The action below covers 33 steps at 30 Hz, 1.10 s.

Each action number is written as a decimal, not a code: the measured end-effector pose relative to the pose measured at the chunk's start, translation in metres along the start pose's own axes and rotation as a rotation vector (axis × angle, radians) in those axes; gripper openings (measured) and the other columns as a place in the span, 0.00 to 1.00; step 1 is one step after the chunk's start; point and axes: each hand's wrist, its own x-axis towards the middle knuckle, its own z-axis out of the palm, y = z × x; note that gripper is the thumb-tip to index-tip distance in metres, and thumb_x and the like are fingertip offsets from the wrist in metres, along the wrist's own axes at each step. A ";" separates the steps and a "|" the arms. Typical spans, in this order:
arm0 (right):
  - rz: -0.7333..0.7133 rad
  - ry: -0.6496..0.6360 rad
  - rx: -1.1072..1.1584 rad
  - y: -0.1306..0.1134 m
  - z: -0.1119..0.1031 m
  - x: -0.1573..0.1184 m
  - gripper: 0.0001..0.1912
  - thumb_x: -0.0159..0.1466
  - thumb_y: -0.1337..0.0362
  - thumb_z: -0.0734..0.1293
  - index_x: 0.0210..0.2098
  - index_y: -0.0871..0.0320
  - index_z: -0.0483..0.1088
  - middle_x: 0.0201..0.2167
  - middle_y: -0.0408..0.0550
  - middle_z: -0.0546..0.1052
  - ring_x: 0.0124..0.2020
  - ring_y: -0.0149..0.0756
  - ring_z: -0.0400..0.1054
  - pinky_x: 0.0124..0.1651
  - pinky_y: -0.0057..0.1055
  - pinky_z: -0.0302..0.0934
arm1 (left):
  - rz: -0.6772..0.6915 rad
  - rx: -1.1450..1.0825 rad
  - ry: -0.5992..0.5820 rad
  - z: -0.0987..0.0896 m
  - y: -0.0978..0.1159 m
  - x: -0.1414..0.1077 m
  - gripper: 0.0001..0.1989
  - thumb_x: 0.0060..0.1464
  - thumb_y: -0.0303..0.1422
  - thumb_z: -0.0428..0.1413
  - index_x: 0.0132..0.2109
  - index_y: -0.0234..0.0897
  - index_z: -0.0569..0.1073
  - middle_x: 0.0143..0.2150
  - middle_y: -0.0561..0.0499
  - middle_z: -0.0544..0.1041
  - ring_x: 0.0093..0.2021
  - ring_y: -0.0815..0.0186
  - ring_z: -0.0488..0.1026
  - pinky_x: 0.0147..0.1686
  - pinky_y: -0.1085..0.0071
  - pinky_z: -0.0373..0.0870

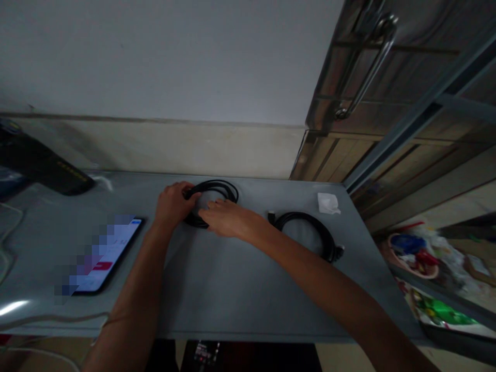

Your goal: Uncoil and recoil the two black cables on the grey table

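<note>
A black cable [228, 188] lies wound in a loose coil on the grey table, near its back edge. My left hand [173, 205] grips the left side of this coil, thumb and fingers closed around the strands. From the right, my right hand [226, 218] reaches across the coil's near side, its fingers curled onto the cable; the fingertips are partly hidden. To the right rests a second coiled black cable [310, 219], with a plug at each visible end. My right forearm passes over part of it.
Left of my arms lies a lit phone [112, 253]. A dark cylindrical object [50, 163] leans at the far left, near a pale cord [8, 248]. A crumpled white tissue [328, 203] sits at the back right. Beyond the table's right edge are a metal post [399, 139] and a pink basket [418, 271].
</note>
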 end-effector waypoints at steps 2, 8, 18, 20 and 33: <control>0.014 -0.008 0.005 0.000 -0.005 -0.002 0.13 0.81 0.69 0.66 0.61 0.63 0.77 0.60 0.63 0.81 0.60 0.52 0.78 0.62 0.45 0.73 | -0.015 0.081 0.016 0.001 -0.002 -0.001 0.16 0.63 0.43 0.61 0.53 0.42 0.81 0.52 0.39 0.86 0.51 0.45 0.82 0.53 0.51 0.75; 0.054 -0.091 0.116 0.014 -0.046 -0.012 0.12 0.78 0.59 0.74 0.55 0.61 0.79 0.59 0.60 0.82 0.56 0.49 0.79 0.53 0.38 0.71 | -0.037 0.094 0.113 0.001 0.000 -0.005 0.14 0.60 0.38 0.63 0.52 0.42 0.80 0.52 0.38 0.85 0.52 0.42 0.81 0.55 0.47 0.75; 0.273 0.501 0.122 0.057 -0.146 -0.098 0.09 0.83 0.60 0.64 0.51 0.56 0.76 0.41 0.48 0.81 0.45 0.42 0.75 0.50 0.37 0.64 | 0.350 -0.308 0.567 -0.015 0.055 -0.016 0.11 0.66 0.38 0.65 0.53 0.42 0.80 0.45 0.45 0.80 0.49 0.51 0.78 0.57 0.50 0.74; 0.297 0.585 0.099 0.058 -0.159 -0.112 0.10 0.83 0.58 0.64 0.50 0.54 0.76 0.41 0.48 0.82 0.46 0.44 0.76 0.51 0.39 0.65 | 0.475 -0.383 0.531 -0.010 0.078 -0.028 0.09 0.68 0.36 0.65 0.53 0.42 0.80 0.44 0.46 0.81 0.48 0.52 0.79 0.55 0.52 0.76; 0.322 0.596 0.100 0.045 -0.177 -0.123 0.09 0.81 0.57 0.65 0.44 0.47 0.74 0.41 0.49 0.83 0.50 0.48 0.75 0.50 0.41 0.64 | 1.038 -0.606 -0.425 0.037 0.173 -0.109 0.12 0.64 0.43 0.72 0.50 0.44 0.86 0.55 0.45 0.86 0.63 0.52 0.76 0.67 0.51 0.71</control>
